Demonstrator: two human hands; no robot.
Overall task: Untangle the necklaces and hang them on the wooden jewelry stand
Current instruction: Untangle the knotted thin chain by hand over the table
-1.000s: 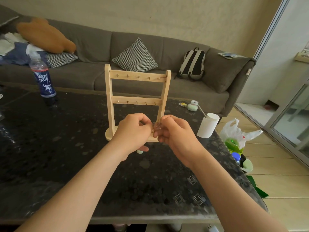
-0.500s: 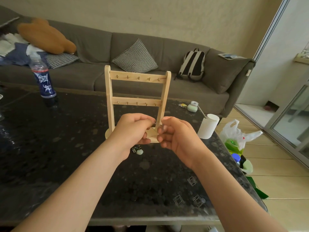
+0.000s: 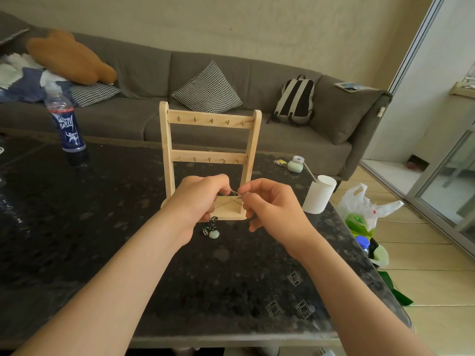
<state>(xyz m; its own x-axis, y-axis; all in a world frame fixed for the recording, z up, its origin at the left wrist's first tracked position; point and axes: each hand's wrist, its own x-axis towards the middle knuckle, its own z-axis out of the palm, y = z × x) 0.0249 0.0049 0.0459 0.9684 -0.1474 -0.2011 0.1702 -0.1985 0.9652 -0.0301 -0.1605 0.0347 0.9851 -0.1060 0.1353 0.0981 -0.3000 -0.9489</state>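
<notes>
1. Living rm w/ grey sofa (image 3: pixel 133 73) behind a dark speckled table (image 3: pixel 102 227). Only the head view is given. The wooden jewelry stand (image 3: pixel 209 155) is upright mid-table w/ two rails of small hooks, and every hook is bare.
2. The necklaces (image 3: pixel 237 194) are off the table, held just in front of the stand's base and below its lower rail.
3. The left hand (image 3: pixel 198 199) is at the stand's left post, fingers curled tight, pinching one end of the exposed chain. The right hand (image 3: pixel 270 204) is at the right post, thumb + forefinger pinching the other end, other fingers loosely curled.
4. Axis: the short chain stretch btwn the hands runs side to side, approx level and parallel to the stand's rails. It looks taut.
5. The rest drops from the left hand to a dark clump w/ a pale green pendant (image 3: pixel 212 233), hanging just in front of the base's front edge. Can't tell if it touches the table.
6. Step, as I judge it: untangling is underway and nothing is hung yet, so it's early in the task.
7. Next move prob. needs slack, not more pull. Ease the hands together, pick the clump open w/ fingertips, free one loop, then lift it to a top-rail hook.
8. Risk: tugging the taut bit could tighten the knot.
9. Bottle (image 3: pixel 67 124) sits far left of the stand, white cup (image 3: pixel 318 196) to its right.
</notes>
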